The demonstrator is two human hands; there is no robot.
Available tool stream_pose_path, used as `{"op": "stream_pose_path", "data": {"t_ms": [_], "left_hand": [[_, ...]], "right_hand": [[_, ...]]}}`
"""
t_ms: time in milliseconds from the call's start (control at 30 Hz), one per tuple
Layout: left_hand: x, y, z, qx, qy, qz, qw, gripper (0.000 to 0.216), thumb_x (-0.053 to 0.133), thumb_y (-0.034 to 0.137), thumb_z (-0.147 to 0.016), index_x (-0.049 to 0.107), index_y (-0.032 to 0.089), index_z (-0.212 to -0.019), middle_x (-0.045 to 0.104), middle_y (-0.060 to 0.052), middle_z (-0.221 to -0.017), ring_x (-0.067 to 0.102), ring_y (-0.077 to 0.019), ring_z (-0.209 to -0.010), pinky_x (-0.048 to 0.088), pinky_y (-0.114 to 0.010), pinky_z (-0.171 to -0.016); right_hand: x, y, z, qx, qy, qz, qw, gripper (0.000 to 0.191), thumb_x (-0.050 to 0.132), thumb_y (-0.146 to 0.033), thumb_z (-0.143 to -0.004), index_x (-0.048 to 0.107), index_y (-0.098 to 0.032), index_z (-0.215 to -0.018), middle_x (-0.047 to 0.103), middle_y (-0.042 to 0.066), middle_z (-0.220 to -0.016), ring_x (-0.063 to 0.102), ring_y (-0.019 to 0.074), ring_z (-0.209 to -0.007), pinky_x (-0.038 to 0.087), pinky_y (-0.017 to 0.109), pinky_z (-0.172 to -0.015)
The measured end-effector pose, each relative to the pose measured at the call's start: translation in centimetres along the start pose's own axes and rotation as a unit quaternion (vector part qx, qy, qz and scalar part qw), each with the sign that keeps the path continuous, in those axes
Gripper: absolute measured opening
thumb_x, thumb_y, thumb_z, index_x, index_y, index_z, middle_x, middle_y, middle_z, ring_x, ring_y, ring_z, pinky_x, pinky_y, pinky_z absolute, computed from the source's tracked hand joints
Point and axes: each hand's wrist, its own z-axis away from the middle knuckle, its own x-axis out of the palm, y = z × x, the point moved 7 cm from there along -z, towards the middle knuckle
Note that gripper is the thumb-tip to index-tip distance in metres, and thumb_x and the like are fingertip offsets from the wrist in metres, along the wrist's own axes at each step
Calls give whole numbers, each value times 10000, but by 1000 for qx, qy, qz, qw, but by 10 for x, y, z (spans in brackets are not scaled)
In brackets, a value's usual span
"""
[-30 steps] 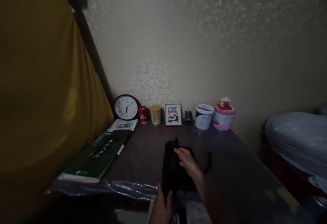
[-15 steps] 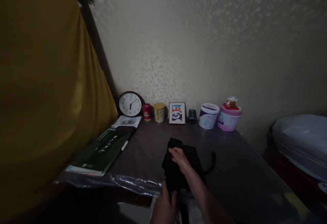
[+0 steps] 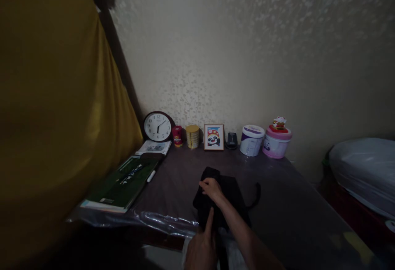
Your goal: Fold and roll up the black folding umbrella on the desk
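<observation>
A black fabric item (image 3: 230, 188), folded and bulky, lies at the table's front edge; its exact kind is hard to make out in the dim light. From its right side a thin curved strap (image 3: 257, 196) sticks out. My right hand (image 3: 212, 189) is closed in a pinch on the fabric's upper left part. At the near end, my left hand (image 3: 201, 248) has its index finger stretched over the fabric while the other fingers curl round the lower edge, partly hidden.
Along the wall stand a clock (image 3: 157, 126), a red can (image 3: 177, 136), a yellow-lidded tin (image 3: 192, 137), a picture frame (image 3: 213, 137), a small dark device (image 3: 231, 139) and two tubs, white (image 3: 252, 141) and pink (image 3: 276, 142). Green book (image 3: 123, 181) and white pen (image 3: 151, 176) lie left, beside a yellow curtain (image 3: 68, 109).
My right hand has shifted slightly left, drawing the fabric with it. My left hand has moved up a little and its index finger now reaches farther onto the fabric.
</observation>
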Motion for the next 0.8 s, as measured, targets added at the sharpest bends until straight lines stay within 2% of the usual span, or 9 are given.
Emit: {"op": "stream_pose_path", "data": {"t_ms": [133, 200, 333, 433, 500, 600, 800], "left_hand": [[0, -3, 1, -17, 25, 48, 998, 526, 260, 251, -863, 160, 273, -1379, 633, -97, -1067, 625, -188, -891, 412, -247, -703], [3, -7, 0, -17, 39, 65, 997, 526, 276, 242, -858, 185, 254, -1376, 610, -101, -1121, 614, -184, -938, 419, -248, -755], [15, -15, -7, 5, 36, 88, 995, 519, 263, 235, -857, 205, 229, -1372, 581, -96, -1182, 606, -186, -971, 433, -260, -794], [20, -20, -10, 5, 50, 84, 995, 518, 262, 232, -854, 219, 213, -1370, 560, -100, -1213, 595, -188, -1001, 433, -263, -815], [21, -20, -11, -2, 53, 80, 995, 519, 269, 221, -852, 227, 203, -1369, 578, -106, -1188, 586, -184, -1020, 424, -263, -842], [20, -19, -12, -15, 40, 76, 996, 529, 278, 200, -850, 211, 181, -1374, 614, -111, -1133, 577, -180, -1037, 416, -261, -863], [18, -23, -12, -45, 36, 77, 995, 514, 273, 229, -862, 214, 207, -1373, 603, -78, -1160, 593, -176, -1011, 434, -246, -822]], "right_hand": [[4, -10, 12, -45, -58, 12, 997, 168, 574, -307, -703, 638, -162, -646, 647, 15, -634, 603, 138, -630, 464, 241, -599], [-3, -20, 26, -107, -70, 20, 992, 188, 540, -318, -744, 644, -169, -699, 665, 20, -697, 610, 141, -685, 466, 246, -637], [-30, -33, 58, -282, 2, 96, 955, 232, 447, -316, -836, 637, -188, -799, 658, 46, -854, 592, 151, -825, 449, 285, -770], [-33, -23, 64, -340, 3, 173, 924, 245, 415, -309, -865, 637, -217, -911, 636, 63, -1027, 536, 176, -1025, 389, 355, -915], [-29, -17, 56, -357, -13, 216, 909, 256, 405, -312, -872, 624, -234, -981, 607, 55, -1121, 472, 181, -1133, 308, 411, -998], [-22, -14, 33, -365, -21, 261, 893, 286, 369, -309, -889, 607, -243, -1034, 597, 38, -1157, 430, 175, -1186, 223, 455, -1042], [-14, -20, -12, -354, 3, 331, 875, 332, 317, -284, -905, 622, -236, -1029, 622, 43, -1125, 437, 181, -1188, 231, 462, -1035]]}}
